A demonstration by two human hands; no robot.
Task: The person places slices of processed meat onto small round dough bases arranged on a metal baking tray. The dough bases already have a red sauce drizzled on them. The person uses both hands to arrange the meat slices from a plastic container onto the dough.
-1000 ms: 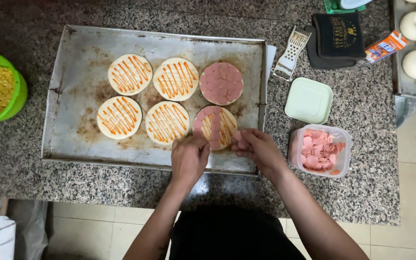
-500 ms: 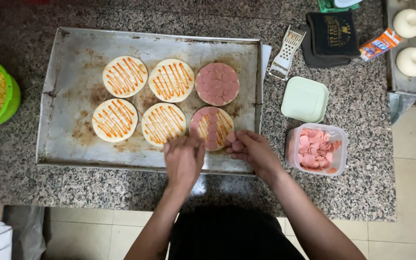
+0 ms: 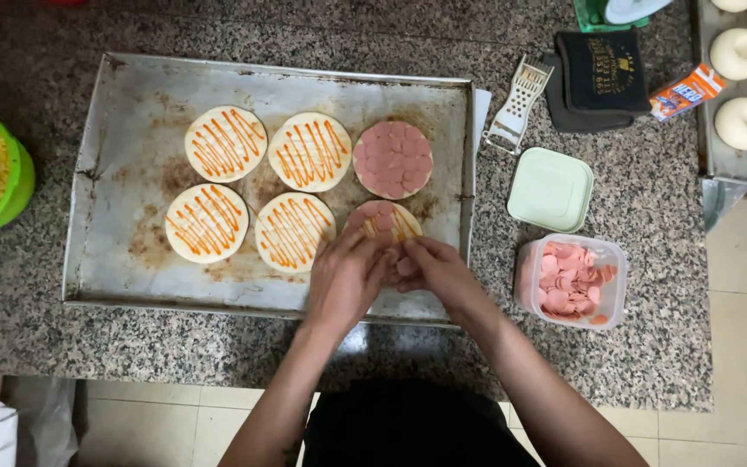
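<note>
On the baking tray [image 3: 131,259], at its near right corner, sits the half-topped dough round [image 3: 388,218], partly covered with pink sausage slices. Both hands meet over its near edge: left hand [image 3: 345,278] and right hand [image 3: 439,270] pinching slices. Slices could slip onto the tray rim, judging by how close it lies. A sauced round [image 3: 294,232] crowds the left; the slice tub [image 3: 571,281] waits on the counter [image 3: 650,363].

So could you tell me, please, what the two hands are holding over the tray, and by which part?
Both hands, left hand and right hand, meet over the near edge of the half-covered dough round, fingertips on pink sausage slices; whether any slice is in a grip cannot be told.
</note>
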